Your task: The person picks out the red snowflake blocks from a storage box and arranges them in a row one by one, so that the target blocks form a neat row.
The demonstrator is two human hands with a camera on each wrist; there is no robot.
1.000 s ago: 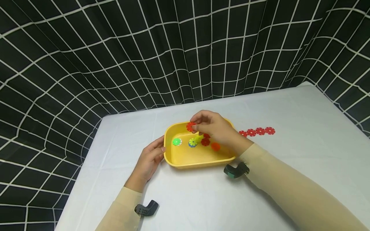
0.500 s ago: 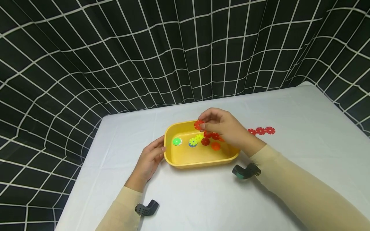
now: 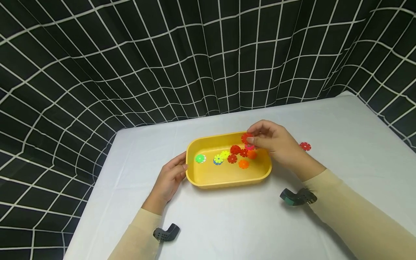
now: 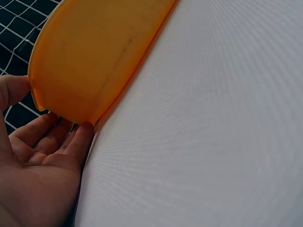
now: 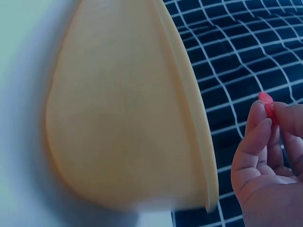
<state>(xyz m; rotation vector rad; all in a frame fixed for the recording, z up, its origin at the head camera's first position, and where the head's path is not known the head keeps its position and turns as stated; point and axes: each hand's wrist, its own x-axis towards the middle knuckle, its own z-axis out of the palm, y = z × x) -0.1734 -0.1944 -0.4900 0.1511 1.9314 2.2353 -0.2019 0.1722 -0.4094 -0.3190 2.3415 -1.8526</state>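
Observation:
In the head view a yellow plastic tub [image 3: 214,186] stands on the table. My left hand [image 3: 167,180] grips its left end, thumb at the rim and fingertips against the outer wall, as the left wrist view shows on the tub [image 4: 104,56]. My right hand [image 3: 276,142] is over the tub's far right corner. Between thumb and fingers it pinches a red notched snowflake disc [image 3: 246,138]. The right wrist view shows the disc [image 5: 266,98] edge-on in the fingertips, beside the tub's wall [image 5: 123,104].
Inside the tub lie several loose discs, among them a green disc [image 3: 200,159], a yellow one [image 3: 225,154], an orange one [image 3: 243,164] and a dark red one [image 3: 232,159]. One red disc [image 3: 305,146] shows on the white table [image 3: 227,224], right of the tub. A black grid curtain [image 3: 182,65] hangs behind.
My right hand has moved right with the red disc, from above the tub's middle to its right corner. Its forearm now covers most of the red disc row. The left hand stays on the tub.

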